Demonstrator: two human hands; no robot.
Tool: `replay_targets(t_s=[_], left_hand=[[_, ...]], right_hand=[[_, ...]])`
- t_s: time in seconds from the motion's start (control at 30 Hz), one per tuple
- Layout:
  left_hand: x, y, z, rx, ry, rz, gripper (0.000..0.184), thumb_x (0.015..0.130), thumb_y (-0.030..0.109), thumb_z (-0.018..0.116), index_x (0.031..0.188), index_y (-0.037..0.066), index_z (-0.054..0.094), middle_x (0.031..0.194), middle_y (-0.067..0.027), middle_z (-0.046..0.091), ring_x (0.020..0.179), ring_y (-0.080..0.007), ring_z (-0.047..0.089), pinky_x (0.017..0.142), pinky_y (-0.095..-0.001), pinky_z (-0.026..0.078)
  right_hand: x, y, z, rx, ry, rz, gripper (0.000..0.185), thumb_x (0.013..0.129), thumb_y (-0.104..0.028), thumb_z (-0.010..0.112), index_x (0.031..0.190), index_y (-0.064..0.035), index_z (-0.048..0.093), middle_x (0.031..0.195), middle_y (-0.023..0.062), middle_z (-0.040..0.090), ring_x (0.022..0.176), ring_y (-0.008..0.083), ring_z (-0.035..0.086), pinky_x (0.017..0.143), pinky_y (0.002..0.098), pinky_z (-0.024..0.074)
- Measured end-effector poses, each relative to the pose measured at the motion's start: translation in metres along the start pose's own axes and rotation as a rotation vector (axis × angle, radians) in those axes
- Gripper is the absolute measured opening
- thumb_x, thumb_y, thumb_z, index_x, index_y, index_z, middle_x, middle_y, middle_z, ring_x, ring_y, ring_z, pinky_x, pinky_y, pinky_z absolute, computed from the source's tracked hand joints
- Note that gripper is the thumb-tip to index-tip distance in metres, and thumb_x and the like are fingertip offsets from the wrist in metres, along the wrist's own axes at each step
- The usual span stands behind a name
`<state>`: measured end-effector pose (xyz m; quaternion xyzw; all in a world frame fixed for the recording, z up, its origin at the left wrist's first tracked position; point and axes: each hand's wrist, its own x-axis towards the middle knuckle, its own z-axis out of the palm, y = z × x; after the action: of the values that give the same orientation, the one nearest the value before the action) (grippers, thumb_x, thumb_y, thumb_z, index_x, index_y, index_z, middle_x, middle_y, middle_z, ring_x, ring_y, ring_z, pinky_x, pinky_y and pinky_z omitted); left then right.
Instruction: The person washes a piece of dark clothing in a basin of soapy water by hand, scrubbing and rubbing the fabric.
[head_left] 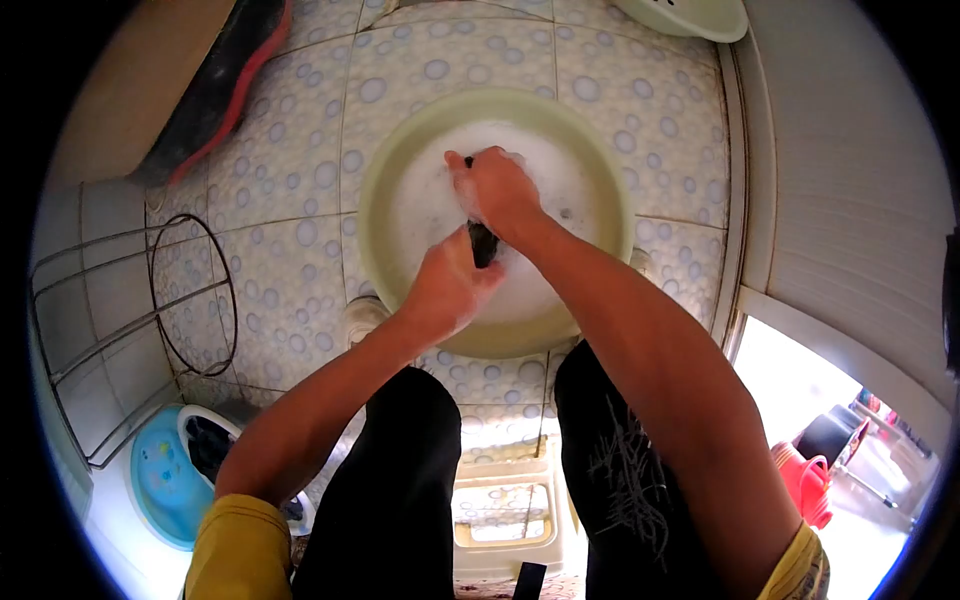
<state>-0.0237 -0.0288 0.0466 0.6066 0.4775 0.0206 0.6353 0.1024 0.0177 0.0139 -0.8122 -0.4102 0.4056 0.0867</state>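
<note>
A pale green basin (378, 185) on the floor holds white, sudsy water. Over the suds, both my hands grip a small black piece of cloth (483, 243), most of it covered by my fingers. My right hand (500, 188) is closed around its far end, where a dark bit shows by the thumb. Nearer to me, my left hand (448, 282) is closed on the lower end. Foam clings to the fingers of both hands. Whether the cloth is a sock or another garment cannot be made out.
A wire rack (110, 345) stands at the left. Below it are a blue basin (165, 470) and a white container with dark contents (207, 440). A plastic stool (505, 555) is between my legs. Red plastic ware (803, 485) lies at lower right; another green container (690, 15) is at the top.
</note>
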Motion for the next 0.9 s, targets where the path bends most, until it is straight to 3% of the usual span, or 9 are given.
replay_targets(t_s=[0.07,0.17,0.37,0.5,0.6,0.67,0.8,0.87,0.9], left_hand=[[-0.007,0.003,-0.008,0.443,0.061,-0.019,0.031,0.083,0.011,0.064,0.105,-0.004,0.047,0.077,-0.0170,0.062,0.077,-0.0339,0.063,0.070,-0.0382,0.047],[-0.011,-0.001,-0.022,0.474,0.072,0.076,0.031,0.084,0.009,0.061,0.108,-0.002,0.046,0.096,-0.0251,0.060,0.092,-0.0447,0.057,0.075,-0.0435,0.047],[0.033,-0.008,-0.010,0.909,0.132,0.241,0.029,0.085,0.006,0.053,0.114,0.003,0.048,0.125,-0.0263,0.041,0.111,-0.0482,0.043,0.085,-0.0506,0.046],[0.061,-0.051,0.000,0.935,0.387,0.537,0.026,0.085,0.010,0.050,0.111,0.006,0.054,0.115,-0.0230,0.051,0.102,-0.0412,0.053,0.082,-0.0480,0.048],[0.082,-0.040,-0.005,0.938,0.046,0.313,0.020,0.083,0.009,0.053,0.102,0.008,0.057,0.097,-0.0155,0.062,0.093,-0.0333,0.059,0.077,-0.0435,0.049],[0.099,-0.052,0.002,1.170,-0.044,0.182,0.026,0.078,0.009,0.058,0.103,0.005,0.058,0.085,-0.0148,0.064,0.084,-0.0336,0.062,0.076,-0.0445,0.048],[0.064,-0.038,-0.008,1.067,0.035,0.369,0.031,0.077,0.012,0.060,0.106,0.003,0.059,0.092,-0.0213,0.063,0.093,-0.0327,0.063,0.076,-0.0403,0.051],[0.055,-0.037,-0.007,0.437,0.317,0.297,0.036,0.070,0.009,0.068,0.103,0.000,0.057,0.089,-0.0197,0.063,0.088,-0.0273,0.064,0.073,-0.0390,0.052],[0.052,-0.039,-0.008,0.436,0.317,0.296,0.036,0.070,0.009,0.068,0.103,0.000,0.057,0.089,-0.0197,0.063,0.088,-0.0273,0.064,0.073,-0.0390,0.052]], right_hand=[[-0.005,0.016,-0.003,-0.105,0.179,-0.103,0.045,0.093,-0.045,0.048,0.087,-0.0031,0.062,0.088,0.0178,0.065,0.086,0.0344,0.061,0.073,0.0436,0.0487],[-0.029,0.043,-0.023,-0.253,0.212,-0.233,0.037,0.092,-0.039,0.049,0.100,-0.0040,0.058,0.092,0.0175,0.064,0.092,0.0345,0.061,0.079,0.0456,0.0476],[-0.033,0.087,-0.003,-0.315,0.444,-0.458,0.023,0.089,-0.024,0.053,0.103,-0.0058,0.053,0.087,0.0145,0.063,0.088,0.0348,0.061,0.078,0.0457,0.0475],[-0.012,0.108,0.028,-0.418,0.701,-0.586,0.024,0.087,-0.018,0.053,0.106,-0.0041,0.052,0.087,0.0142,0.063,0.086,0.0348,0.061,0.080,0.0448,0.0476],[-0.012,0.098,0.016,-0.307,0.324,-0.375,0.026,0.086,-0.015,0.050,0.107,-0.0003,0.053,0.090,0.0169,0.064,0.090,0.0337,0.061,0.082,0.0426,0.0479],[-0.019,0.084,-0.003,-0.697,-0.035,-0.303,0.024,0.089,-0.016,0.046,0.100,0.0005,0.058,0.097,0.0188,0.064,0.095,0.0335,0.061,0.083,0.0423,0.0475],[-0.026,0.090,-0.005,-0.249,0.088,-0.243,0.026,0.091,-0.021,0.045,0.087,-0.0011,0.062,0.095,0.0197,0.065,0.089,0.0350,0.062,0.078,0.0436,0.0492],[-0.035,0.073,-0.019,0.015,0.343,-0.187,0.031,0.092,-0.029,0.049,0.084,-0.0026,0.062,0.093,0.0194,0.065,0.086,0.0353,0.062,0.075,0.0421,0.0485],[-0.042,0.064,-0.030,0.014,0.342,-0.188,0.031,0.092,-0.029,0.049,0.084,-0.0026,0.062,0.093,0.0194,0.065,0.086,0.0353,0.062,0.075,0.0421,0.0485]])
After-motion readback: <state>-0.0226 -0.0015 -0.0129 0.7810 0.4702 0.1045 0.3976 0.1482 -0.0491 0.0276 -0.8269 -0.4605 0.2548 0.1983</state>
